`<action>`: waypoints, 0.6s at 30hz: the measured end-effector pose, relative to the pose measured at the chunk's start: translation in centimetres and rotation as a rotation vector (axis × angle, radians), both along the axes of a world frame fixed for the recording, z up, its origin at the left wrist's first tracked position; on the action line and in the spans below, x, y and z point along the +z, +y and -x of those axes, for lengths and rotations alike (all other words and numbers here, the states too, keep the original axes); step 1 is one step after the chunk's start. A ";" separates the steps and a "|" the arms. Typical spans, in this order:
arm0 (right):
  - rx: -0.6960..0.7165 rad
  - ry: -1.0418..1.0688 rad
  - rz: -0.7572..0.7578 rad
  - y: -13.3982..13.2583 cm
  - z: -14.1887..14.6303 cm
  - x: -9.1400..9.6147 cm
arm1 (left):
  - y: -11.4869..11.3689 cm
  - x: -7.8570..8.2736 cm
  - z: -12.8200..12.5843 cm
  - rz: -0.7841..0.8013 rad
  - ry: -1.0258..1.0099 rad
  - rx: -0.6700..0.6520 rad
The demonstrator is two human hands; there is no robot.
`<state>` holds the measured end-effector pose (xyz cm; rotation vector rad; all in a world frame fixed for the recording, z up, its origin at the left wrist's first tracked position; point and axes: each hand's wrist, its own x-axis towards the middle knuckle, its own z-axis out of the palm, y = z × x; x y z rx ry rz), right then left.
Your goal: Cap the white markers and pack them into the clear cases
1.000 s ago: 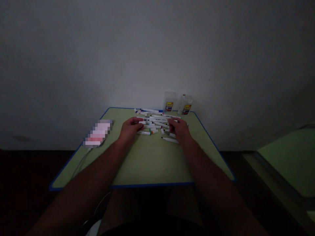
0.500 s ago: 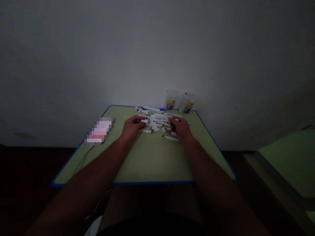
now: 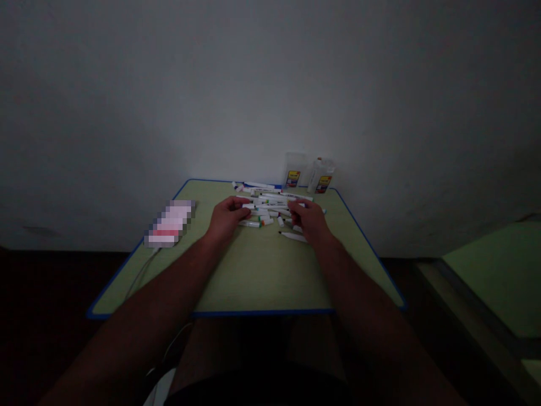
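Left hand (image 3: 226, 220): thumb and fingers pinched on a white cap (image 3: 248, 207). Right hand (image 3: 311, 221): fingers closed about the rear of a marker (image 3: 273, 208), which lies between the hands, at three o'clock from the left. Its long axis runs nearly nine to three; the dark tip points at nine, just beside the cap. Whether tip and cap touch cannot be told. The right hand is nearer the marker's rear, the left its tip.

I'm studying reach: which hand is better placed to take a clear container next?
Likely the right hand: both clear containers stand nearer it, by the wall; the left hand is farther off.
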<state>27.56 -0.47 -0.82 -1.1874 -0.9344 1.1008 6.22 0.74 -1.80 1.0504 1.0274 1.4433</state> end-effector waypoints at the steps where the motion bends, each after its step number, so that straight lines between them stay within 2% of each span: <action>1: 0.010 -0.001 0.001 0.0 0.0 0.0 | 0.0 0.0 0.0 -0.001 0.006 -0.009; 8: 0.052 -0.044 -0.010 0.0 0.2 -0.4 | 0.0 -0.4 -0.1 0.001 0.029 -0.077; 18: 0.105 -0.039 -0.035 -0.1 0.1 -0.5 | -0.1 -0.4 -0.1 -0.014 0.036 -0.074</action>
